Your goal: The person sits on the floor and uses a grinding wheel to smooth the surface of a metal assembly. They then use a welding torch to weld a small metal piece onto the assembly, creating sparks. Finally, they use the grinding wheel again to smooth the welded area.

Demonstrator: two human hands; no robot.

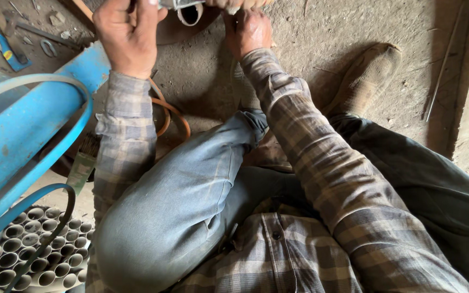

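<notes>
While both hands grip it, ring (190, 13) faces cam.

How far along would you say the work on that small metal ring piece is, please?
Done: cut grey tube sections lie stacked. In hand: left hand and right hand grip a small metal ring piece at the frame's top edge. What remains cannot be told.

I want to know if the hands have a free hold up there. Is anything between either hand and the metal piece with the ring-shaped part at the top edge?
Nothing visible. The left hand and right hand both close directly on the metal piece; the frame edge cuts off the fingers, so their hold is unclear.
</notes>
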